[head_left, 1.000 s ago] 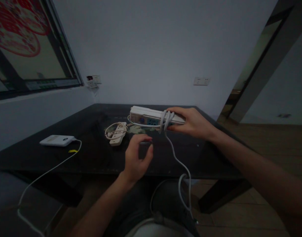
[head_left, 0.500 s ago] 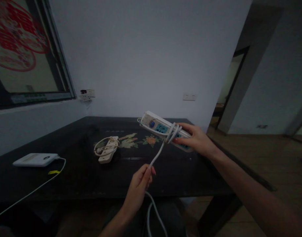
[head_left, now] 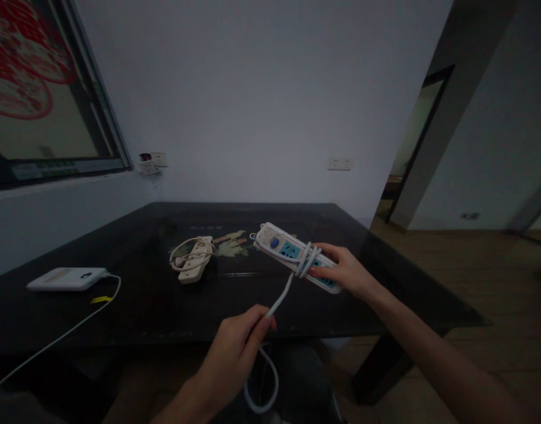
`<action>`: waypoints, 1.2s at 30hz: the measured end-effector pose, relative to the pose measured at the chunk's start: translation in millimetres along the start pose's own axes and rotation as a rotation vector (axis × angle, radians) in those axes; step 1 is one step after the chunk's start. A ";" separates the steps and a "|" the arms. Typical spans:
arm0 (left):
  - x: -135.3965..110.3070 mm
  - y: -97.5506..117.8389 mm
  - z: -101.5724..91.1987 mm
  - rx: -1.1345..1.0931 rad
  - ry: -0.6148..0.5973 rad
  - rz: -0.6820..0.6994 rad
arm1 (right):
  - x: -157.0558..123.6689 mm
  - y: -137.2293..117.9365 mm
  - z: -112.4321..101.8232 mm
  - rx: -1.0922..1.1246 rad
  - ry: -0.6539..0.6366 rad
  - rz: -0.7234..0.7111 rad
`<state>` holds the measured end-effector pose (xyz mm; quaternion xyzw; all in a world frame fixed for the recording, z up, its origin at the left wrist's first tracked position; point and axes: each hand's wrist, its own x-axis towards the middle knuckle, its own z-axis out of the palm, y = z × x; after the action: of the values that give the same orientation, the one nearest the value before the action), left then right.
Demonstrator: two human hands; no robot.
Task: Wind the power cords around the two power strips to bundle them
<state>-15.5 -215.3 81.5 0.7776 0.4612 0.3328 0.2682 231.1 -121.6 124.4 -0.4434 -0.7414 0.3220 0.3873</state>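
White cord (head_left: pixel 283 296) hangs in a loop near the lap, below the front edge of the table, and runs up into the left hand (head_left: pixel 237 341), whose thumb and forefinger are pinched on it while the other fingers curl underneath. From that grip the cord slants up, away and to the right to a white power strip (head_left: pixel 290 250), around whose middle it is wound in several turns. The right hand (head_left: pixel 341 272) grasps the strip by its right end, thumb across the front and fingers behind, so that it is held tilted above the table, left end higher, with its blue switch and teal sockets showing. Beneath lies a glossy black table (head_left: pixel 164 318). On its left part sits a white power bank (head_left: pixel 65 280), a thin white cable (head_left: pixel 67 331) leading from it over the near edge, with a yellow tag (head_left: pixel 101 299) on or just beside the cable. Farther back, a smaller white power strip (head_left: pixel 191 272) lies with its own cord coiled over it, next to a printed flower pattern (head_left: pixel 230 244). Beyond, a double wall outlet (head_left: pixel 340 164) is set in the pale wall, and at left is a window (head_left: pixel 71 135) bearing a red decoration (head_left: pixel 20 65).
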 end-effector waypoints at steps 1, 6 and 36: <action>1.3 0.6 -3.1 0.087 -0.064 0.016 | -0.7 2.5 1.5 -0.024 -0.003 -0.002; 13.4 5.2 -23.7 0.608 -0.209 0.094 | -3.4 9.6 9.6 -0.199 -0.066 -0.008; 95.3 3.1 -70.3 -0.083 -0.803 0.424 | -44.1 -48.4 44.7 -0.370 -0.556 -0.243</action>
<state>-34.0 -123.5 154.2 0.9109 0.1374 0.0707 0.3826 186.5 -186.9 129.4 -0.3101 -0.9116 0.2423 0.1191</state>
